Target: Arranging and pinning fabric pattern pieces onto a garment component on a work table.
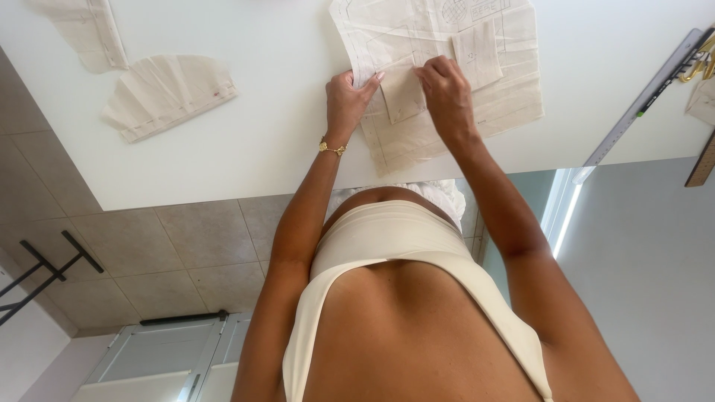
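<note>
A large cream pattern sheet (506, 104) with drawn lines lies on the white table (261, 141) in front of me. On it sit two small cream pieces, one (401, 100) between my hands and another (477, 53) just beyond. My left hand (346, 100), with a gold bracelet on the wrist, pinches the sheet's left edge. My right hand (447, 93) pinches the top edge of the small piece between my hands. Both hands are close together, near the table's front edge.
A pleated fan-shaped cream piece (167, 93) and another cream piece (86, 33) lie at the table's left. A long metal ruler (644, 97), gold handles (700, 63) and a wooden ruler (704, 160) are at the right. Below are a tiled floor (194, 238) and a black stand (45, 268).
</note>
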